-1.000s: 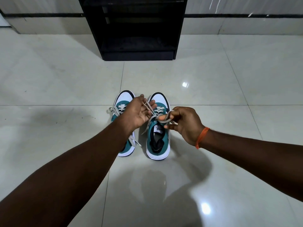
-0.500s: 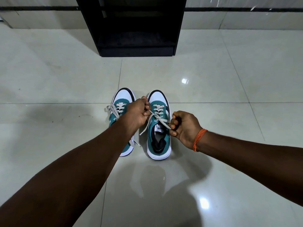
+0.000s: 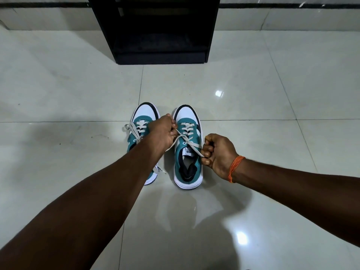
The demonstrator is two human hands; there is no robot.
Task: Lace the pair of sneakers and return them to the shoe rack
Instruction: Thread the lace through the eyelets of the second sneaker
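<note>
The hands have been drawn apart; the soft lace (image 3: 191,143) is gripped taut by left hand (image 3: 162,131) and right hand (image 3: 217,152), best held near its ends.

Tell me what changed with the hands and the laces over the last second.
The left hand and right hand moved apart, drawing the right sneaker's lace ends out taut, crossed above the tongue. Both grips held. The left sneaker and shoe rack stayed put.

left hand (image 3: 162,132) | right hand (image 3: 218,152) | pulling right sneaker (image 3: 188,149) lace (image 3: 191,146) ends apart
</note>
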